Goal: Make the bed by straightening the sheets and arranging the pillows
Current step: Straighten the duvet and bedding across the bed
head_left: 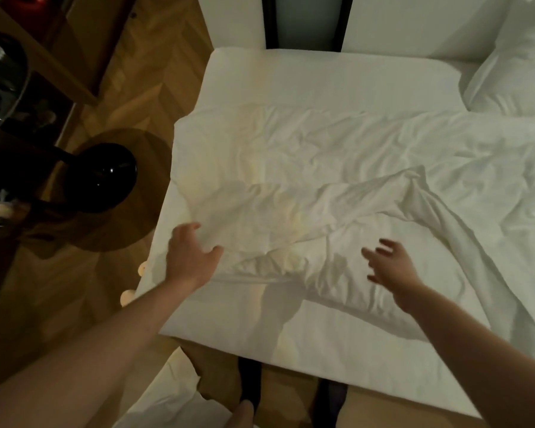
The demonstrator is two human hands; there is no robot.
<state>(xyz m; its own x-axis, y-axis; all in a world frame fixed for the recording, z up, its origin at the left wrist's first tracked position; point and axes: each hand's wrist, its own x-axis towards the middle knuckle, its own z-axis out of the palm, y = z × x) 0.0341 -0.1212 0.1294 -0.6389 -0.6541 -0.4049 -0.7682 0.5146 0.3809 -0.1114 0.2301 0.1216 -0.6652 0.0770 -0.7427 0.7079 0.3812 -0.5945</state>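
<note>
Head view, looking down at the bed's corner. I am reaching my left hand [189, 254] toward the left edge of the duvet [306, 168], fingers spread and gripping nothing; the fingertips are lying at or just over the rumpled fabric near the mattress [337, 359] edge, though I cannot tell whether they are touching it. I am holding my right hand [389, 267] to the right, fingers [372, 254] splayed and empty, hovering above a folded-back flap of the duvet whose raised ridge is running from the left hand's side up toward a peak beyond the right hand. The duvet is lying crumpled across the middle of the bed, leaving bare sheet showing at the near corner and along the head end. A pillow [513, 72] is resting at the upper right, against the headboard [414, 23]. A dark round table [105, 177] is standing on the wood floor [149, 57] just beside the bed's left edge.
</note>
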